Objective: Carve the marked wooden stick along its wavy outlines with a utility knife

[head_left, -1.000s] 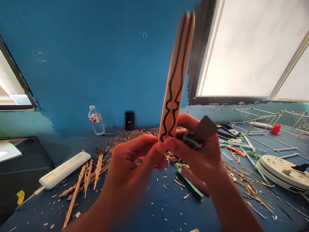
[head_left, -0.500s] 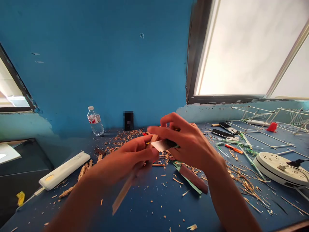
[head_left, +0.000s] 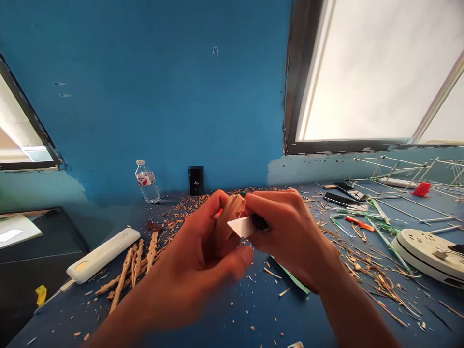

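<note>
My left hand [head_left: 197,263] is wrapped around a piece of carved wood [head_left: 232,212], its thumb raised a little off the wood. My right hand [head_left: 286,220] is closed on a knife with a dark handle [head_left: 260,223]. The pale, slanted blade [head_left: 239,226] points left, in front of the wood. Whether the blade touches the wood I cannot tell. Fingertips of my right hand are close beside the top of the wood. Several carved sticks [head_left: 137,263] lie to the left of my left forearm.
A white elongated device [head_left: 103,256] lies left, below a water bottle [head_left: 148,186]. Wood shavings [head_left: 377,282] cover much of the blue table [head_left: 224,324]. A round power strip [head_left: 427,256], an orange cutter [head_left: 359,223] and a stick frame [head_left: 409,200] are at right.
My left hand has turned and opened its thumb outward. The wood has swung from pointing down-left to upright between my hands. My view has shifted slightly left.
</note>
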{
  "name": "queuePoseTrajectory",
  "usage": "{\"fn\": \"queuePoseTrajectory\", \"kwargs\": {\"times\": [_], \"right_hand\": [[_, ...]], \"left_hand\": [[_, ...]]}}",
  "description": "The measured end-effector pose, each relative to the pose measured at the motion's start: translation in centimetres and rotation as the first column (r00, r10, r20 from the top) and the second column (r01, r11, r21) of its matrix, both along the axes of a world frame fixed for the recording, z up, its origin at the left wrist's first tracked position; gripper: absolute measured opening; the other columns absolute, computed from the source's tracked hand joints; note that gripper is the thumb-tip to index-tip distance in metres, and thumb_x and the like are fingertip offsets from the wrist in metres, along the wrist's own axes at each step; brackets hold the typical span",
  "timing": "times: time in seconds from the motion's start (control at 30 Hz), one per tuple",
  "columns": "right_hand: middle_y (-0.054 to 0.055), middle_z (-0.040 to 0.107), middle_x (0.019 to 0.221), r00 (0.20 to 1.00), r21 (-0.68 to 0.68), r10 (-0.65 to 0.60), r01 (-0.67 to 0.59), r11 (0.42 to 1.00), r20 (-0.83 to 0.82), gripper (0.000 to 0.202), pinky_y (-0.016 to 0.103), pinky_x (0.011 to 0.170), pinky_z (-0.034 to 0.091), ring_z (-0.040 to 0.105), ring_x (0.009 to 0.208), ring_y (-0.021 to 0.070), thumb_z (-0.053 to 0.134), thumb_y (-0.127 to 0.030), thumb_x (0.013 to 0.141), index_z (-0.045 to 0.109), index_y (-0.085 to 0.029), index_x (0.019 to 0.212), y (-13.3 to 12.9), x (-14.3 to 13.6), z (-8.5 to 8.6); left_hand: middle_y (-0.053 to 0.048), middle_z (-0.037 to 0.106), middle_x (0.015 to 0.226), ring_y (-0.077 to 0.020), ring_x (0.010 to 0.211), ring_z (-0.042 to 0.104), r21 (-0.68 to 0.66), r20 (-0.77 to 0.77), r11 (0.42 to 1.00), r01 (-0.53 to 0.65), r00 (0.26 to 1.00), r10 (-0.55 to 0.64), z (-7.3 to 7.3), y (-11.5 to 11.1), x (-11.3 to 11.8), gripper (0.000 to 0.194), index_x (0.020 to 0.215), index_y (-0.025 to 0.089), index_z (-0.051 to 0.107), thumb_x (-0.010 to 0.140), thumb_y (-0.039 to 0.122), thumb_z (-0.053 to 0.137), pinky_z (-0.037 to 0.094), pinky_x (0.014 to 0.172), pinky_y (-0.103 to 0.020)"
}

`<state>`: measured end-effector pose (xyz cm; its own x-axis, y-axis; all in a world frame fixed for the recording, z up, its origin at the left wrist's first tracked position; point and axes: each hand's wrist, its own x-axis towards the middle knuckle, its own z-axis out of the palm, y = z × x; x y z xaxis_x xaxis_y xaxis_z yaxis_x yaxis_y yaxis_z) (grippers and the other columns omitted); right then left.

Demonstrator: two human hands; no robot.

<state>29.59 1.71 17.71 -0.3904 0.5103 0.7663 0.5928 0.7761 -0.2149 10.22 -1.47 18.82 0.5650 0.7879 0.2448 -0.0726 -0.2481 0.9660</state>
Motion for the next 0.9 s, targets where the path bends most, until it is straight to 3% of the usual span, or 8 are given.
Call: {"fn": "queuePoseTrajectory", "kwargs": {"times": [0.13,0.23,0.37,0.5,0.6,0.77,0.9], "right_hand": [[-0.007,0.049,0.066,0.998,-0.129,0.059,-0.059,0.990,-0.004,0.015,0.028,0.054,0.022,0.038,0.058,0.0080,0.061,-0.008,0.075,0.055,-0.021,0.069,-0.6,-0.2,0.1],[-0.006,0.045,0.063,0.997,-0.130,0.072,-0.073,0.989,-0.015,0.017,0.028,0.054,0.021,0.038,0.057,0.0081,0.055,-0.007,0.077,0.053,-0.020,0.067,-0.7,-0.3,0.2],[-0.006,0.043,0.062,0.994,-0.088,0.107,-0.107,0.990,-0.011,0.023,0.027,0.054,0.021,0.034,0.055,0.0075,0.057,-0.016,0.085,0.046,-0.020,0.066,-0.5,-0.6,0.0],[-0.006,0.040,0.060,0.988,-0.014,0.136,-0.138,0.990,-0.069,0.032,0.028,0.052,0.018,0.029,0.053,0.0067,0.059,-0.019,0.087,0.038,-0.020,0.063,-0.4,-0.8,-0.2],[-0.006,0.041,0.061,0.991,-0.056,0.120,-0.124,0.991,-0.057,0.030,0.028,0.052,0.019,0.031,0.054,0.0072,0.060,-0.023,0.090,0.046,-0.019,0.065,-0.5,-0.9,-0.3],[-0.006,0.043,0.061,0.993,-0.075,0.110,-0.113,0.991,-0.044,0.025,0.028,0.053,0.019,0.032,0.054,0.0073,0.058,-0.021,0.089,0.049,-0.020,0.066,-0.7,-1.0,-0.4],[-0.007,0.038,0.058,0.993,-0.020,0.097,-0.098,0.995,-0.063,0.024,0.027,0.053,0.018,0.028,0.053,0.0069,0.052,-0.016,0.084,0.039,-0.020,0.064,-0.6,-1.3,-0.5]], "left_hand": [[0.007,0.037,0.070,-0.0095,0.057,0.029,0.144,-0.136,0.975,-0.171,0.972,0.191,-0.4,0.2,0.3,0.038,0.086,0.026,0.042,0.086,0.040,0.077,0.026,0.048,-0.022],[0.008,0.037,0.064,-0.0094,0.054,0.031,0.340,-0.171,0.901,-0.271,0.924,0.343,-0.4,0.4,0.5,0.047,0.078,0.025,0.035,0.082,0.041,0.079,0.025,0.046,-0.021],[0.008,0.039,0.060,-0.0100,0.050,0.034,0.503,-0.197,0.807,-0.308,0.868,0.455,-0.3,0.2,0.7,0.051,0.073,0.025,0.032,0.085,0.051,0.075,0.025,0.043,-0.023],[0.009,0.040,0.057,-0.0094,0.047,0.035,0.569,-0.210,0.761,-0.312,0.839,0.501,-0.2,0.0,0.6,0.054,0.071,0.025,0.031,0.084,0.056,0.074,0.025,0.041,-0.023],[0.009,0.041,0.056,-0.0089,0.046,0.036,0.619,-0.214,0.722,-0.307,0.819,0.532,-0.4,0.1,0.5,0.055,0.070,0.025,0.031,0.084,0.056,0.074,0.025,0.041,-0.023],[0.011,0.041,0.054,-0.0078,0.045,0.034,0.697,-0.172,0.661,-0.279,0.829,0.532,-0.5,0.4,0.6,0.044,0.073,0.025,0.030,0.089,0.034,0.069,0.022,0.040,-0.022],[0.012,0.043,0.051,-0.0078,0.042,0.032,0.680,-0.199,0.695,-0.233,0.854,0.481,-0.2,0.3,0.3,0.038,0.076,0.026,0.031,0.088,0.023,0.067,0.020,0.038,-0.022]]}}
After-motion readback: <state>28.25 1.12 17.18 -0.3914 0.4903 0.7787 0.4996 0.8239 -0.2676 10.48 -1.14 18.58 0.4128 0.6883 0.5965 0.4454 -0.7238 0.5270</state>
